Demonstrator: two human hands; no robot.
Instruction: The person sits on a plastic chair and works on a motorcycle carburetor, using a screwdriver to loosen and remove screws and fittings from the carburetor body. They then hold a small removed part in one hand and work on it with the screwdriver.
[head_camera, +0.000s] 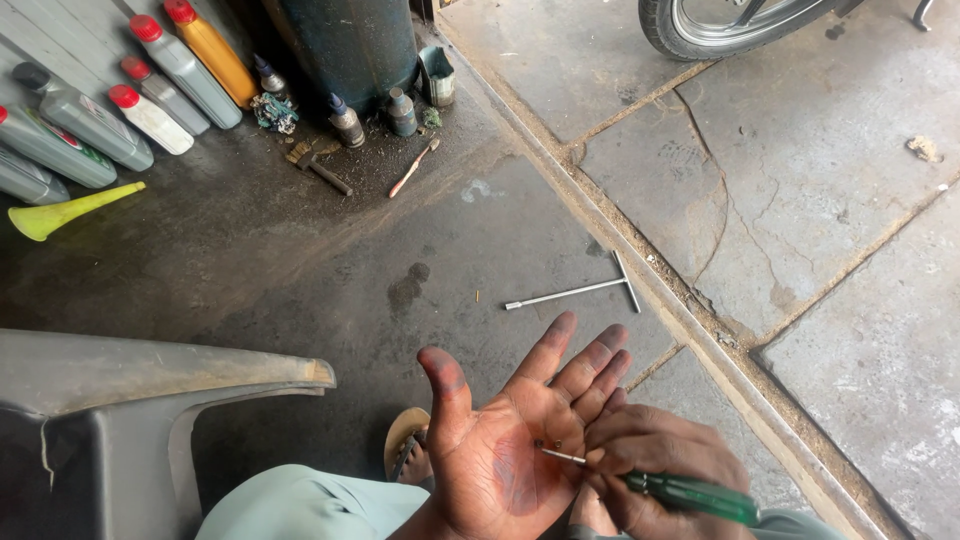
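Green-handled screwdriver gripped in right hand, tip touching tiny screws on spread, upturned left hand.

Packages stand only at the upper left, leaning in a row against the wall. Three grey plastic oil bottles with red caps lie side by side — one paler, nearly white. An orange bottle with a red cap sits beside them. Further left are grey bottles with dark caps, bearing green and red labels — their print is too small to tell. Small dark bottles stand by the dark green drum.
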